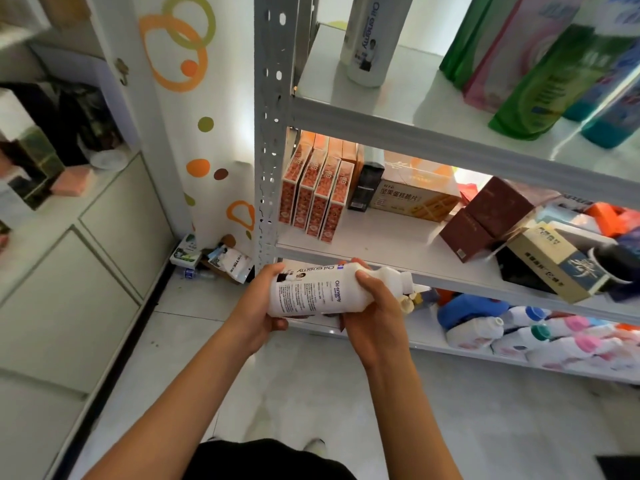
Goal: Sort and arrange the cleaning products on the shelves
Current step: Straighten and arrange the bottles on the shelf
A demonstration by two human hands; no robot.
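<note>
Both hands grasp one white bottle [311,292] held sideways: left hand [263,306] fingers curled round its base, right hand [372,306] wrapped at the shoulder, nozzle just beyond those fingers. Risk: raised carelessly, it may topple its upright twin bottle [372,39].

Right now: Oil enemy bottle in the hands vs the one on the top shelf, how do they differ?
The held bottle lies on its side; the shelf bottle stands upright. The held bottle is gripped by the left hand at its base and the right hand near its neck; the shelf bottle stands free on the top shelf. The held bottle's neck shows; the shelf bottle's top is out of frame. Both are white with the same label.
</note>
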